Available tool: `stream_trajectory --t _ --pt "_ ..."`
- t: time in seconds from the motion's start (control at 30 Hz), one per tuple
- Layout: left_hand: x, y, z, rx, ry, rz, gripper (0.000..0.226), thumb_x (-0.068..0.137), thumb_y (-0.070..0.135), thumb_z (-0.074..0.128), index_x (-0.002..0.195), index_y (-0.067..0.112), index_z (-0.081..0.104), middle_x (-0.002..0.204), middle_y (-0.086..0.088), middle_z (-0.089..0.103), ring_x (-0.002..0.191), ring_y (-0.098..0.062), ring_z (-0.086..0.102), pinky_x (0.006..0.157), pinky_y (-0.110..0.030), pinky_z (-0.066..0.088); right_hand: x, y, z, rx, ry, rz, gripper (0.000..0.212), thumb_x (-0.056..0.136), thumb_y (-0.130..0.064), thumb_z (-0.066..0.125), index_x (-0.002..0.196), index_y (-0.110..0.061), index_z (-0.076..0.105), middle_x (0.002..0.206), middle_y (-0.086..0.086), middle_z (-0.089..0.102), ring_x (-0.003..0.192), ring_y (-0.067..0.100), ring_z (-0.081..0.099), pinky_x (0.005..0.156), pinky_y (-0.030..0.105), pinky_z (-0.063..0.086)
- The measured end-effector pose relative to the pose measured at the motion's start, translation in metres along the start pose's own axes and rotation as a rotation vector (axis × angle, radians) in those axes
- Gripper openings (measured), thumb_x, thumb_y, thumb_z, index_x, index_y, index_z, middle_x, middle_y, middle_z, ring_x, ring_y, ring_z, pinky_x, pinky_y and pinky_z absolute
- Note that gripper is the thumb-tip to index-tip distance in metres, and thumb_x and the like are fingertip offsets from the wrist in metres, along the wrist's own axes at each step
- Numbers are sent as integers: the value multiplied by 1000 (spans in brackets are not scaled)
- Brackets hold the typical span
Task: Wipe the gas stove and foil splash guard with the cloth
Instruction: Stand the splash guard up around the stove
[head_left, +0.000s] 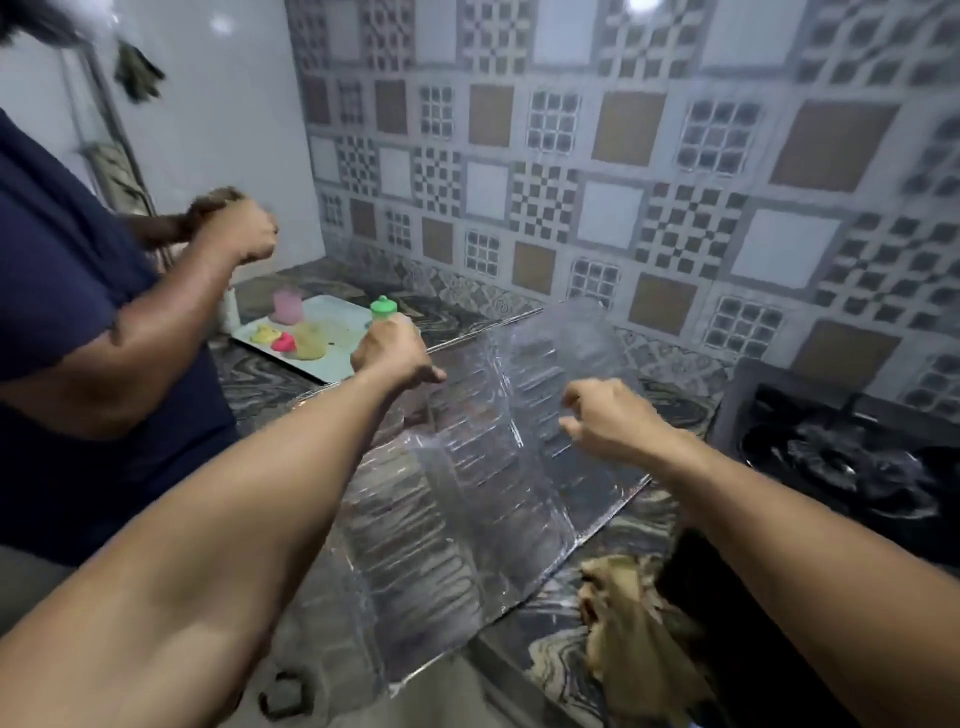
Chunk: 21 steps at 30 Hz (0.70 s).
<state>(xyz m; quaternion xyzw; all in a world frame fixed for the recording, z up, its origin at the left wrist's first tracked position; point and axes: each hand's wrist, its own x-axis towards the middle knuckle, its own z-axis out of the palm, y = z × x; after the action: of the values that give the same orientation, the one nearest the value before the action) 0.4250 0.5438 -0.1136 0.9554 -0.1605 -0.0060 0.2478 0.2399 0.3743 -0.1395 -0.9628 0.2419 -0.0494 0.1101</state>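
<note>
Nearest the camera, at the counter's front edge, the cloth (639, 644) lies crumpled on the marbled counter (649, 514), in neither hand, so no wiping is under way right now. Just beyond it the foil splash guard (467, 493) lies spread across the counter in creased panels, its far panel tilted up. Whether its surface has been wiped already I cannot tell; the foil is shiny but too blurred to judge.

Both forearms reach out over the foil. The right hand (608, 421) hovers over the guard's right part with fingers loosely curled; it seems to pinch at the foil, but blur leaves that uncertain. The left hand (395, 353) is clenched at the guard's far left edge, apparently gripping something, perhaps the green-capped bottle (383, 310) just behind it; I cannot say which.

To the right, the gas stove (852, 457) sits dark and untouched by either hand, so it likely remains to do. Farther left, a tray (332, 317) holds small coloured items, and another person's hands (234, 223) work beside it.
</note>
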Motion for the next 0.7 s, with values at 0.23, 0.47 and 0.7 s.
stream_trajectory --t 0.23,0.47,0.7 --pt "-26 52 -30 -66 99 155 44 57 38 92 92 17 74 100 -7 73 95 -24 67 77 -31 53 54 -32 -88 -31 186 -206 52 86 -8 54 136 -23 49 139 8 53 126 28 50 105 42 42" --pt "-43 92 -46 -115 219 262 22 66 26 87 83 24 73 99 0 73 91 -19 66 69 -25 44 68 -25 -125 -205 261 -270 20 94 -22 58 109 -29 68 121 4 66 111 26 57 97 37 43" --pt "-29 100 -75 -2 45 272 39 52 44 90 74 21 68 83 1 70 83 -19 64 69 -27 47 67 11 -177 -172 330 -255 21 93 -13 55 94 -26 71 106 6 70 92 26 62 76 31 44"
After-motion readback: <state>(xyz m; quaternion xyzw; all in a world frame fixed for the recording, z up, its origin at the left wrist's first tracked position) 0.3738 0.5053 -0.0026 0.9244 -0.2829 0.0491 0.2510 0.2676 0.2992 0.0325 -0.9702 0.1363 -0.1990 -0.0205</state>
